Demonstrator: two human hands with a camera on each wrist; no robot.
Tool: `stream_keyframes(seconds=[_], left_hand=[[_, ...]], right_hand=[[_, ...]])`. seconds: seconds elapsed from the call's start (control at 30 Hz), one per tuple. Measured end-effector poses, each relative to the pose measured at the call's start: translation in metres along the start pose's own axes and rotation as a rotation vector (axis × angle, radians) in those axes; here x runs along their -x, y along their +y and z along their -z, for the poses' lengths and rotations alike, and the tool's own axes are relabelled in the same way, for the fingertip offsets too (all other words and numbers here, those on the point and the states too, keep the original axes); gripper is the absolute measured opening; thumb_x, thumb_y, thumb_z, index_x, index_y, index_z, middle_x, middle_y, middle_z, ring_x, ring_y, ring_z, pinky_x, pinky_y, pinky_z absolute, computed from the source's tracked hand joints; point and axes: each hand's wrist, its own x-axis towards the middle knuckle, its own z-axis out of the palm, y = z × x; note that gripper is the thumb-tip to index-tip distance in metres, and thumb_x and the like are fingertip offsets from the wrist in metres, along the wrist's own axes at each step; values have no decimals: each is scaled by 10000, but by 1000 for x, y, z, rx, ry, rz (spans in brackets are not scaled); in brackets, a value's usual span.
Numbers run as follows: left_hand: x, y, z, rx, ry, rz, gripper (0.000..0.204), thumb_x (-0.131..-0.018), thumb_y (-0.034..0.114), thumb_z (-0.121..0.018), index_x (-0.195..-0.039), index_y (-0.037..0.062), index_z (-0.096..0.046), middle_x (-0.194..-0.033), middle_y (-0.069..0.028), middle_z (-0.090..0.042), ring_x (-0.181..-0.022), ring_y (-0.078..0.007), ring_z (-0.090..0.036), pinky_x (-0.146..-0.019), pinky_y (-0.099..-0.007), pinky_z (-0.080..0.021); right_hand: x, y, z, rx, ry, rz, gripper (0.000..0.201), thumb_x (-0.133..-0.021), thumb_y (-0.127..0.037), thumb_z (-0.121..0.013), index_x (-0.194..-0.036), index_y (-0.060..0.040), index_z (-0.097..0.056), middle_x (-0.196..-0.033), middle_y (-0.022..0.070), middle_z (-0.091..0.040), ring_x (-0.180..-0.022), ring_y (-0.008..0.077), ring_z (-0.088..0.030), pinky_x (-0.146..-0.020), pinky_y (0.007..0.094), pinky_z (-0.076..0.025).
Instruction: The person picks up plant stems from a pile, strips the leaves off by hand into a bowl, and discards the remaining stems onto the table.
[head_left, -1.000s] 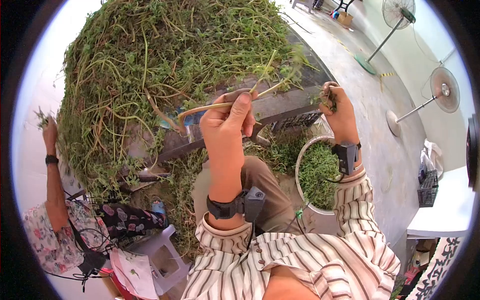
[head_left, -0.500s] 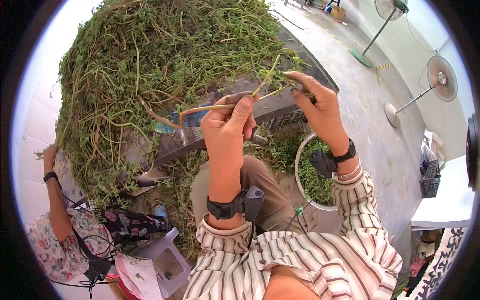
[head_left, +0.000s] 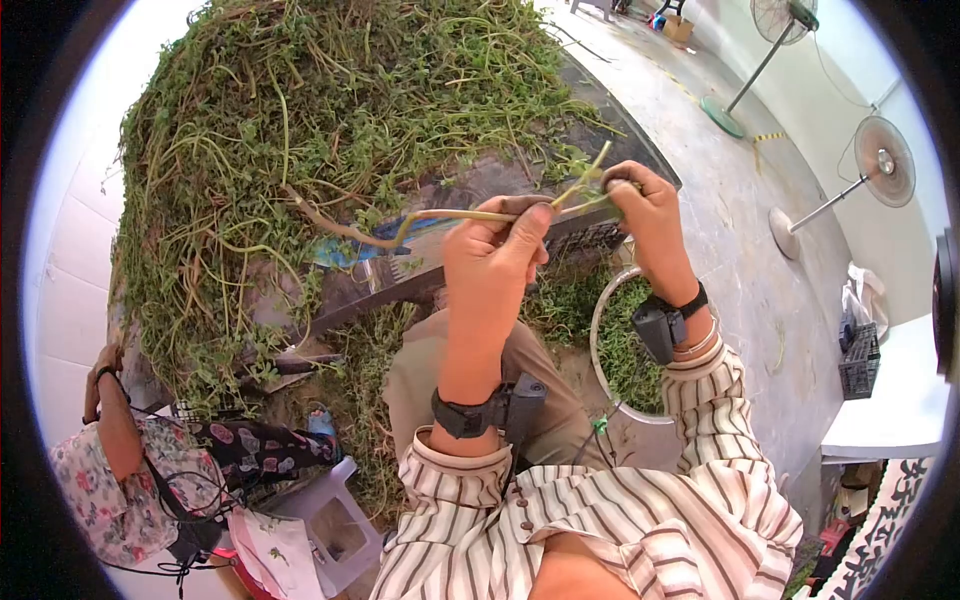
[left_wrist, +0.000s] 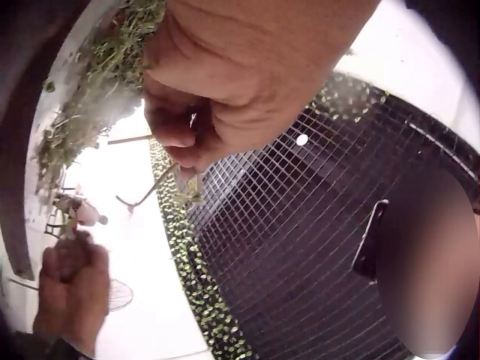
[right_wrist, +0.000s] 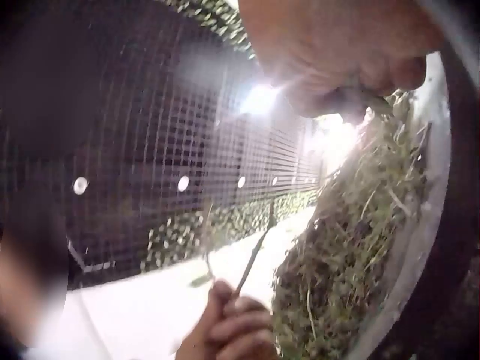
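Since half a second ago, both hands have shifted rightward and closed together on the stem: the right hand [head_left: 640, 205], then spread open beside the sprig's leafy tip, now has its fingers curled round that tip, and the left hand [head_left: 497, 262] has moved with the stem toward it.

Behind the hands rises the heap of greens [head_left: 330, 130], a large mound of tangled leafy stalks piled on a dark table [head_left: 620, 150] that fills most of the head view. Below the heap's right edge, beside the person's knee, sits a round white basin [head_left: 598, 330] partly filled with picked leaves. At the heap's lower left a second person in a floral top [head_left: 110, 490] sits near a small plastic stool [head_left: 335, 525].

The left hand pinches the long pale stem [head_left: 450, 215] between thumb and fingers, holding it level just in front of the heap's lower edge; its thick end curves away toward the heap. The right hand, just beside the left, grips the stem's thin green tip [head_left: 590, 185], fingers closed tight.
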Motion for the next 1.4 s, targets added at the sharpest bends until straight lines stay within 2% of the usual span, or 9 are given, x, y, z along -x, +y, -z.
stream_keyframes(seconds=[0.17, 0.27, 0.33, 0.47, 0.53, 0.73, 0.9, 1.13, 1.4], left_hand=[[2, 16, 23, 8, 109, -101, 190, -840, 169, -639, -865, -19, -646, -591, 6, -519, -486, -48, -410, -435, -187, -300], [1, 13, 22, 11, 83, -96, 179, -834, 166, -646, -859, -12, -651, -598, 5, -525, -497, -44, -422, -437, -182, -301], [0, 8, 19, -5, 93, -106, 170, -831, 168, -652, -859, 0, -648, -587, 2, -530, -487, -33, -426, -429, -177, -300], [-2, 2, 16, -108, 79, -132, 165, -825, 174, -662, -858, 13, -645, -587, 4, -544, -490, -21, -436, -432, -178, -309], [-1, 2, 13, -98, 81, -125, 164, -825, 172, -662, -854, 12, -645, -592, 8, -546, -498, -22, -439, -438, -181, -314], [-1, 1, 10, -140, 82, -79, 154, -828, 165, -657, -849, 13, -645, -588, 17, -544, -492, -19, -439, -430, -181, -309], [0, 4, 14, -128, 27, -61, 147, -828, 164, -656, -850, 19, -649, -580, 17, -540, -477, -14, -436, -413, -171, -292], [1, 8, 19, -55, 5, -10, 146, -818, 157, -664, -851, 16, -648, -591, 25, -539, -503, -15, -445, -429, -169, -293], [0, 5, 17, -82, 7, -26, 121, -821, 133, -651, -842, 15, -639, -608, 24, -538, -525, -16, -439, -456, -179, -311]], right_hand=[[7, 34, 50, -348, 136, -269, 153, -802, -140, -516, -850, -51, -631, -590, -58, -445, -512, 9, -362, -440, 193, -255], [35, 67, 90, -11, 85, -354, 188, -793, -146, -525, -904, -28, -620, -578, -7, -479, -508, 60, -401, -455, 236, -330], [57, 102, 116, 546, -129, -114, 242, -782, -154, -546, -964, -5, -604, -638, 102, -551, -551, 170, -506, -543, 310, -426], [93, 107, 135, 1015, -199, -21, 258, -770, -161, -570, -958, 10, -611, -770, 191, -590, -685, 282, -582, -668, 366, -461], [90, 98, 130, 874, -130, -71, 256, -774, -174, -587, -951, 8, -625, -837, 209, -609, -770, 319, -593, -698, 365, -463], [45, 18, 72, 91, -187, -186, 272, -841, -103, -532, -1085, 1, -592, -722, 15, -553, -622, 60, -495, -539, 212, -398], [21, -47, 12, -313, -322, -62, 365, -841, -71, -510, -1202, -21, -508, -657, -37, -440, -561, 32, -373, -497, 186, -314], [7, -66, -8, -285, -503, -17, 309, -834, -62, -534, -1139, -22, -557, -701, -39, -473, -584, 23, -349, -525, 185, -298], [11, -59, -15, 25, -336, 178, 99, -794, -73, -596, -824, 22, -600, -711, 58, -594, -625, 92, -506, -561, 255, -402]])
